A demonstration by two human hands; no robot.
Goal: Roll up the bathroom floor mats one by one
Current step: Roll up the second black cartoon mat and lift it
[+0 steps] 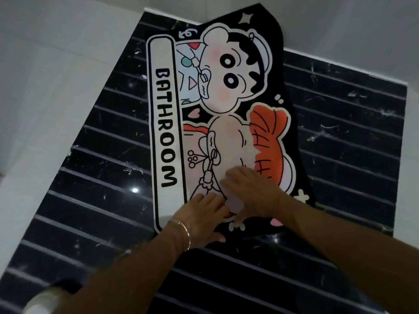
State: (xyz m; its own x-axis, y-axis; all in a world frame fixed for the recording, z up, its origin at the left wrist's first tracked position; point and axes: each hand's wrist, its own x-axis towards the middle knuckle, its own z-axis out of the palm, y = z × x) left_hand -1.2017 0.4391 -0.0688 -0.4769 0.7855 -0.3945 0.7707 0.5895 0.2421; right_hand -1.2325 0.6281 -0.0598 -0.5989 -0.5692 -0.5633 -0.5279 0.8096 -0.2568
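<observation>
Mat: one floor mat (229,94), black with a cartoon print and the word BATHROOM, lies open on the black striped floor (340,132); its far end runs past the floor's far edge onto the white surface (68,64), and its near end stops about mid-floor
Left hand: my left hand (201,219), bracelet (182,232) at the wrist, rests flat on the mat's near end, fingers straight and together, thumb reaching over the near edge onto the floor
Right hand: my right hand (251,193) lies just beside it on the same end, fingers spread and pressed on the print; I see no fold pinched
Roll: no turn visible; a pale patch between the hands could be print or a lifted edge, I cannot tell
Done: nothing rolled, by my reading
Left: the whole length of this mat, near end to far end, then any others
Other mats: none in view
Near left corner: a pale blurred object (43,300), unidentified
</observation>
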